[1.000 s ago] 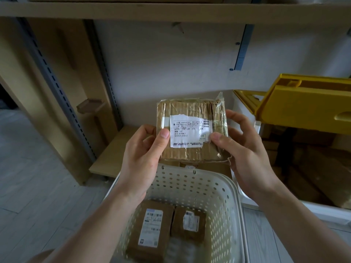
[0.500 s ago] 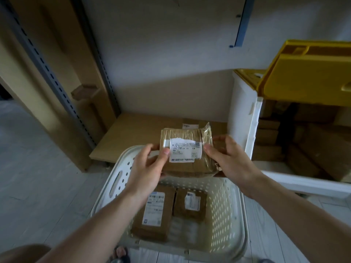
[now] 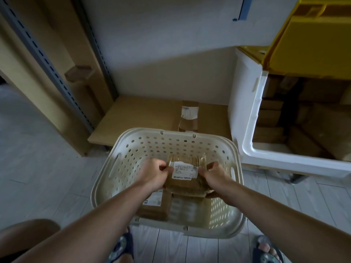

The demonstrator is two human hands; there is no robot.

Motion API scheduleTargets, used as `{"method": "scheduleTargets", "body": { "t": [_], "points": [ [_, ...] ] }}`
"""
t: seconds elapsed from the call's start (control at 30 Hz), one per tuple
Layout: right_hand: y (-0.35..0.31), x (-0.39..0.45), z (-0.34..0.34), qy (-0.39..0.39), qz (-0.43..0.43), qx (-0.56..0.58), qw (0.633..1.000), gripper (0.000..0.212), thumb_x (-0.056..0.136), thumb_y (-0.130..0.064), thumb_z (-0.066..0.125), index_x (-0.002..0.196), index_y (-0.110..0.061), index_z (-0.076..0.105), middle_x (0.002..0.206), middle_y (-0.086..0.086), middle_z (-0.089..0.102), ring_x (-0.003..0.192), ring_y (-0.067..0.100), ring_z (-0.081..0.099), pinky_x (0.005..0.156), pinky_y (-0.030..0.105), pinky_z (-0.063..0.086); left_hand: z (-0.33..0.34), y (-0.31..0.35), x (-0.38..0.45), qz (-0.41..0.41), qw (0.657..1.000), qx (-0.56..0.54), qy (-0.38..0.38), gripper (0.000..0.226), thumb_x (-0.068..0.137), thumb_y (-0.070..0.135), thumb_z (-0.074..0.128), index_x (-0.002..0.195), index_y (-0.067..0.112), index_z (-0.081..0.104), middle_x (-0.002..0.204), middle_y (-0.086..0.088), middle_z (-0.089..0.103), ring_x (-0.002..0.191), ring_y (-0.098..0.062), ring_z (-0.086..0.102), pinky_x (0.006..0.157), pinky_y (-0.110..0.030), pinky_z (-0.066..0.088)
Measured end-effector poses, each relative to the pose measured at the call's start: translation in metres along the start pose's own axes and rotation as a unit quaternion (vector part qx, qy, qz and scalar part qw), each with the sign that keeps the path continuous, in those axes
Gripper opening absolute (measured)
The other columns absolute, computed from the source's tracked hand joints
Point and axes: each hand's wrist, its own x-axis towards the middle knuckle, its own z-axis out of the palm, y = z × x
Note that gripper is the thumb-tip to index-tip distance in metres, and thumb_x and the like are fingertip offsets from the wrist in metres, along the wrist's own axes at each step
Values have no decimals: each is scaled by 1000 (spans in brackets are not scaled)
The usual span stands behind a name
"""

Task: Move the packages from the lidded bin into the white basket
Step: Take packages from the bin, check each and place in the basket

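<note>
Both hands hold one brown cardboard package (image 3: 183, 177) inside the white basket (image 3: 121, 147), below the level of its rim. The left hand (image 3: 153, 174) grips the package's left edge with curled fingers and the thumb near the white shipping label (image 3: 185, 172), and the right hand (image 3: 215, 174) grips the right edge the same way, so the package sits between them with its label facing up. It hangs above or on the packages already in the basket (contact underneath cannot be told from this view): a labelled package (image 3: 154, 204) lies flat on the basket floor under the left wrist, and another one beside it is mostly hidden by the held package. The basket stands on the pale plank floor (image 3: 38, 177), just in front of a low wooden shelf board (image 3: 144, 114) where a further labelled package (image 3: 189, 118) lies. To the right, touching or nearly touching the basket, is the white bin (image 3: 247, 111) with its yellow lid (image 3: 313, 44) raised, and more brown packages (image 3: 307, 126) are stacked inside it. At the bottom edge, two feet in sandals (image 3: 266, 251) show on either side of the basket's near end.
</note>
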Motion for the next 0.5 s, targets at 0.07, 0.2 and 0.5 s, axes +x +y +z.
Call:
{"method": "scheduleTargets", "body": {
  "t": [0.07, 0.2, 0.5],
  "points": [
    [10, 4, 6, -7, 24, 3, 1000, 42, 104, -38, 51, 137, -16, 36, 119, 9, 58, 103, 28, 63, 78, 45, 63, 10, -9, 7, -24, 999, 17, -15, 13, 99, 24, 65, 103, 17, 76, 98, -3, 78, 81, -17, 76, 69, -37, 65],
    [33, 15, 13, -30, 63, 0, 998, 52, 106, -28, 46, 148, -11, 22, 115, 11, 53, 96, 27, 59, 77, 43, 60, 33, -27, 20, -51, 996, 61, -40, 14, 100, 22, 64, 98, 17, 76, 98, -4, 76, 84, -19, 75, 73, -37, 65],
    [54, 57, 47, -53, 144, -71, 986, 51, 103, -25, 42, 150, -7, 36, 147, 20, 45, 126, 38, 53, 94, 48, 54, 63, -47, 47, -135, 976, 131, -107, 10, 96, 16, 67, 102, 13, 74, 102, -5, 72, 92, -17, 68, 77, -30, 58]
  ]
}}
